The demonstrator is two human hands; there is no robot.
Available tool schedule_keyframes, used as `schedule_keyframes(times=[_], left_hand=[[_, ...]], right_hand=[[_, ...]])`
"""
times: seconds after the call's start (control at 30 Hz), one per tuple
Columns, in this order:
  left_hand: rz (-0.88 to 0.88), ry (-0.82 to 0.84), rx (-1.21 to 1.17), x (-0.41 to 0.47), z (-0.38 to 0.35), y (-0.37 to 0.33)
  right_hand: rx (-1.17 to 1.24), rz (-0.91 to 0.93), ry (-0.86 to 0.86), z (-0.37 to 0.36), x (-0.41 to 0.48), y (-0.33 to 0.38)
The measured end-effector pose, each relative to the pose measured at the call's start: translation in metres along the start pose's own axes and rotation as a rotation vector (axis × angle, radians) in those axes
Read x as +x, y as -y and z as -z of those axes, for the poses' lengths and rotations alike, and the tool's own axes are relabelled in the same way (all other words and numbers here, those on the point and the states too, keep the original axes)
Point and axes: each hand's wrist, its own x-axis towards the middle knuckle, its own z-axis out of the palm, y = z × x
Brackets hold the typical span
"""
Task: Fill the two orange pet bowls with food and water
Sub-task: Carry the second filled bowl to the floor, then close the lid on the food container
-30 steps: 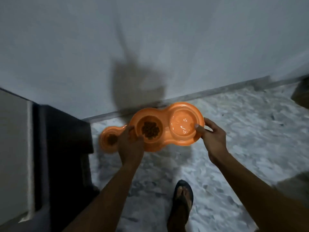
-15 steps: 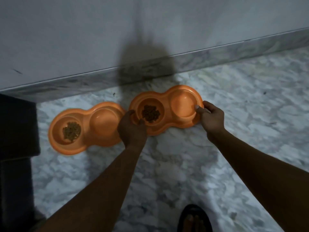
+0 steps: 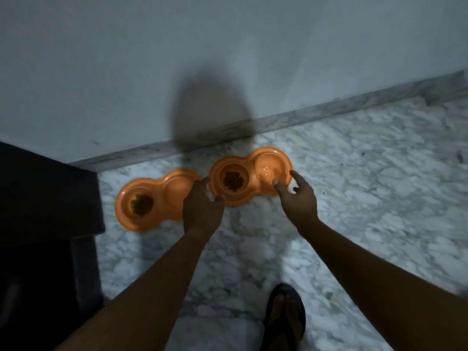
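Two orange double pet bowls lie side by side on the marble floor near the wall. The right bowl (image 3: 249, 158) holds brown kibble (image 3: 233, 181) in its left well and water (image 3: 268, 172) in its right well. The left bowl (image 3: 162, 183) has kibble (image 3: 141, 204) in its left well; its right well looks orange and I cannot tell if it holds water. My left hand (image 3: 202, 209) hovers over the gap between the bowls with fingers spread. My right hand (image 3: 298, 198) is open just off the right bowl's near right rim.
A dark piece of furniture (image 3: 45, 224) stands at the left, close to the left bowl. A marble skirting (image 3: 329, 110) runs along the pale wall behind the bowls. My foot in a dark sandal (image 3: 285, 317) is on the floor at bottom centre.
The right bowl was carried down and set on the floor beside the left one. Both hands have let go of its rim and pulled back slightly.
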Motion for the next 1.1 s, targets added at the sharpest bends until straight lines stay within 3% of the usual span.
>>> schedule_keyframes(times=[0.23, 0.37, 0.53, 0.67, 0.8, 1.1], left_hand=[[-0.22, 0.066, 0.114, -0.142, 0.197, -0.099], [-0.523, 0.103, 0.178, -0.253, 0.345, -0.143], [-0.738, -0.089, 0.215, -0.373, 0.53, -0.153], [-0.723, -0.221, 0.204, -0.44, 0.652, -0.137], [-0.623, -0.435, 0.208, -0.492, 0.772, -0.075], [-0.34, -0.593, 0.216, -0.592, 0.959, 0.109]], right_hand=[[0.045, 0.062, 0.061, 0.078, -0.214, 0.171], [0.069, 0.122, 0.025, 0.118, -0.371, 0.283], [0.111, 0.272, 0.094, 0.131, -0.561, 0.401], [0.103, 0.46, 0.116, 0.117, -0.661, 0.473], [0.134, 0.608, 0.262, 0.057, -0.761, 0.532], [0.152, 0.674, 0.537, -0.104, -0.963, 0.561]])
